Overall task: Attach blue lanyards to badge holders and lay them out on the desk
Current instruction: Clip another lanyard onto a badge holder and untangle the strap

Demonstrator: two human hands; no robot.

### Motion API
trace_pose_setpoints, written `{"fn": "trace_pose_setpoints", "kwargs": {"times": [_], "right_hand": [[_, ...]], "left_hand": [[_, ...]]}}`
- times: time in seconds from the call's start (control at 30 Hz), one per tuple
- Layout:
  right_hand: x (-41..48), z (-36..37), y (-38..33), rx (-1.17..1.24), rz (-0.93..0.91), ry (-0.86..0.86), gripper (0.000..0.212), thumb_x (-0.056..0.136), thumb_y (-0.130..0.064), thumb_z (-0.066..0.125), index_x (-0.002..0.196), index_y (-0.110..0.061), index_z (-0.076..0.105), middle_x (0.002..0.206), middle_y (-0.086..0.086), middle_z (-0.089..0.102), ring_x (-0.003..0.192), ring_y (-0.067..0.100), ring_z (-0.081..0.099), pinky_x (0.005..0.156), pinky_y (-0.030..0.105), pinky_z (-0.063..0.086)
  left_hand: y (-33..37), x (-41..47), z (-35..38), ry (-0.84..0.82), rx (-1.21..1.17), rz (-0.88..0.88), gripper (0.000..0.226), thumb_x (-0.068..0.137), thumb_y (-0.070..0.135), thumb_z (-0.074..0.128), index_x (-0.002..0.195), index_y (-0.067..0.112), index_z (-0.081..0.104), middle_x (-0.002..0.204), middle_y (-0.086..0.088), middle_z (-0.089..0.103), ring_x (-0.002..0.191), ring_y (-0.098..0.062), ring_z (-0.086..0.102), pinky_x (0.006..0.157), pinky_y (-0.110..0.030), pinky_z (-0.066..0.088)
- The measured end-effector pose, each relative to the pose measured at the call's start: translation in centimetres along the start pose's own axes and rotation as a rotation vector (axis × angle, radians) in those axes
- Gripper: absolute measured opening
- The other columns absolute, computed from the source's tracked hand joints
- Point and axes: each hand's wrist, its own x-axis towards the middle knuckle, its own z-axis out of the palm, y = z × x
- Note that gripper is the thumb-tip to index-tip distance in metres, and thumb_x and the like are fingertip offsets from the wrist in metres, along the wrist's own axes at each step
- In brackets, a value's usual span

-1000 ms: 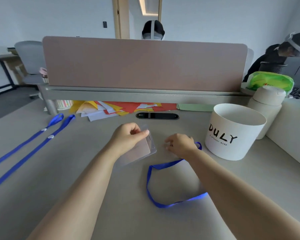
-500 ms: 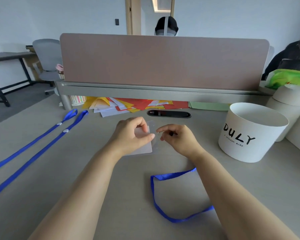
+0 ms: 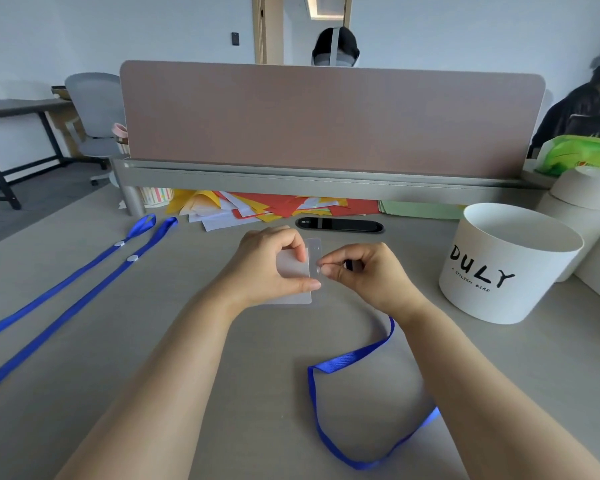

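Note:
My left hand (image 3: pixel 271 265) pinches a clear plastic badge holder (image 3: pixel 297 275) above the middle of the desk, thumb on its front. My right hand (image 3: pixel 364 271) pinches the end of a blue lanyard (image 3: pixel 347 365) right at the holder's slotted right edge. The clip itself is hidden between my fingertips. The lanyard's strap drops from under my right wrist and loops on the desk below my right forearm. Two more blue lanyards (image 3: pixel 84 278) lie stretched out side by side on the left of the desk, each with a white button.
A white round tub (image 3: pixel 499 268) marked DULY stands right of my hands, with a white lidded container (image 3: pixel 582 209) behind it. A black oblong device (image 3: pixel 340 225) and a pile of coloured paper (image 3: pixel 267 207) lie under the partition (image 3: pixel 326 116). People sit beyond it.
My two hands came together. The right hand lifted the lanyard end off the desk and brought it up to the holder's edge, and the holder turned more upright in my left hand.

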Motion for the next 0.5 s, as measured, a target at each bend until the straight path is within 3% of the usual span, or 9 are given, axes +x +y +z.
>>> {"fn": "trace_pose_setpoints", "kwargs": {"times": [0.1, 0.23, 0.4, 0.47, 0.5], "right_hand": [[-0.08, -0.19, -0.53, 0.003, -0.006, 0.001, 0.008, 0.078, -0.011, 0.071, 0.085, -0.009, 0.074, 0.056, -0.022, 0.061, 0.046, 0.002, 0.043, 0.051, 0.006, 0.032], [-0.15, -0.40, -0.88, 0.004, 0.008, -0.007, 0.010, 0.077, -0.008, 0.072, 0.087, -0.005, 0.071, 0.068, -0.014, 0.059, 0.052, -0.007, 0.052, 0.055, 0.004, 0.037], [-0.20, -0.51, -0.95, -0.015, 0.019, -0.064, 0.016, 0.080, -0.002, 0.068, 0.093, -0.011, 0.071, 0.075, -0.019, 0.060, 0.059, -0.011, 0.055, 0.061, 0.003, 0.039], [-0.15, -0.55, -0.97, 0.029, 0.033, -0.077, 0.021, 0.080, 0.000, 0.067, 0.093, -0.018, 0.067, 0.078, -0.016, 0.064, 0.067, -0.006, 0.059, 0.068, 0.009, 0.045], [-0.12, -0.58, -0.93, 0.053, 0.050, -0.082, 0.024, 0.080, 0.000, 0.067, 0.092, -0.021, 0.063, 0.079, -0.013, 0.066, 0.072, -0.001, 0.060, 0.074, 0.019, 0.048]], "left_hand": [[-0.03, 0.10, 0.20, -0.002, -0.001, -0.007, 0.034, 0.062, 0.028, 0.084, 0.071, 0.026, 0.051, 0.076, 0.018, 0.056, 0.084, -0.007, 0.055, 0.089, -0.042, 0.047], [-0.15, 0.13, 0.33, -0.005, -0.011, -0.008, 0.027, 0.067, 0.026, 0.081, 0.076, 0.018, 0.056, 0.077, 0.017, 0.057, 0.086, -0.005, 0.056, 0.093, -0.041, 0.046], [-0.30, 0.01, 0.28, -0.029, -0.010, -0.031, 0.020, 0.074, 0.025, 0.074, 0.079, 0.016, 0.058, 0.081, 0.014, 0.058, 0.091, -0.008, 0.057, 0.095, -0.040, 0.046], [-0.50, -0.03, 0.25, -0.019, -0.001, -0.040, 0.020, 0.075, 0.027, 0.074, 0.077, 0.017, 0.057, 0.079, 0.014, 0.059, 0.088, -0.005, 0.057, 0.094, -0.040, 0.046], [-0.61, -0.01, 0.26, -0.011, 0.005, -0.036, 0.021, 0.075, 0.029, 0.074, 0.075, 0.018, 0.056, 0.078, 0.013, 0.059, 0.085, -0.005, 0.056, 0.093, -0.041, 0.046]]}}
